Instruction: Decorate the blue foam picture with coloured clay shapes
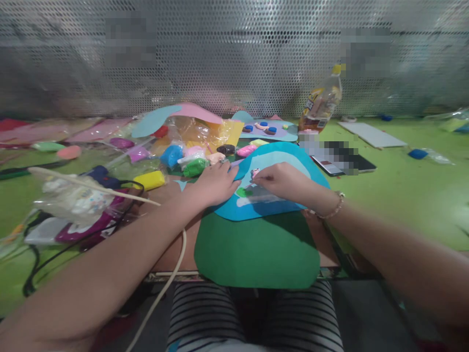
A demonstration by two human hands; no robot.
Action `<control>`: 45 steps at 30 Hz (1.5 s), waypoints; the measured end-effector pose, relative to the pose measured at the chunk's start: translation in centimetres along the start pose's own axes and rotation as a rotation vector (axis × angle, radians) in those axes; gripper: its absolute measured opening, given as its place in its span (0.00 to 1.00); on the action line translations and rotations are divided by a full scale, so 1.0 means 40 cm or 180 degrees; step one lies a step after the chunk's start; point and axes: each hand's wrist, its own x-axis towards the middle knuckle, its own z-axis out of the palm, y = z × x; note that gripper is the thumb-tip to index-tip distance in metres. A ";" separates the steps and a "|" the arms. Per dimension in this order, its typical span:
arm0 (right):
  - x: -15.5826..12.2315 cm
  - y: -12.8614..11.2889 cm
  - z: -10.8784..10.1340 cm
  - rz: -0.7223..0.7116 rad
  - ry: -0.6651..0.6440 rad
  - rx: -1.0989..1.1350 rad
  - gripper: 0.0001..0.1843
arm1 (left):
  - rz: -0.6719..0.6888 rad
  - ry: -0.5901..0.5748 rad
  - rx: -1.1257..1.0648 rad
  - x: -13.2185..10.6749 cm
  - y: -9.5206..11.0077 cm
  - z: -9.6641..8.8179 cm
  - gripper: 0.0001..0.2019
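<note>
My left hand [216,185] lies on the left edge of a blue card sheet [278,208], its fingers curled down on the sheet. My right hand [282,180] rests on the sheet's middle, fingertips pinched on a small pink clay piece [255,172]. A small green clay bit [242,192] sits on the sheet just below the hands. The blue sheet lies partly over a larger dark green sheet [256,252] near my lap. A bracelet circles my right wrist.
Lumps of coloured clay [172,155] in plastic bags lie at the left, with a yellow lump [150,180], a white cable [168,283] and a plastic bag [73,198]. A bottle [322,100] stands behind, a phone [344,159] beside it, another craft sheet [267,129] beyond.
</note>
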 end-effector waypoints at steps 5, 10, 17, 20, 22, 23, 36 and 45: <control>-0.002 -0.005 0.002 -0.0194 -0.0018 -0.0143 0.14 | -0.0037 -0.0049 0.0019 -0.002 0.002 -0.004 0.24; -0.003 -0.017 0.003 -0.0272 0.0016 -0.0284 0.14 | 0.0002 0.0010 0.0017 -0.001 0.000 0.002 0.24; 0.002 -0.009 0.010 -0.0300 -0.0041 -0.0195 0.13 | 0.0003 0.0037 0.0034 -0.002 0.000 0.002 0.24; 0.001 -0.008 0.008 -0.0192 -0.0078 -0.0071 0.13 | 0.0004 0.0024 0.0058 -0.002 0.000 0.002 0.24; 0.000 -0.009 0.005 -0.0111 -0.0111 0.0009 0.13 | 0.0011 0.0034 0.0082 -0.001 0.000 0.002 0.24; -0.001 -0.010 0.004 -0.0081 -0.0120 0.0044 0.14 | 0.0013 0.0041 0.0093 -0.001 0.000 0.003 0.24; 0.010 -0.004 0.010 0.0088 -0.0075 0.0177 0.14 | 0.0036 0.0067 0.0114 0.002 -0.003 0.007 0.23; 0.004 0.000 0.006 -0.0169 -0.0018 -0.0158 0.14 | 0.0043 0.0046 0.0107 0.001 0.001 0.003 0.24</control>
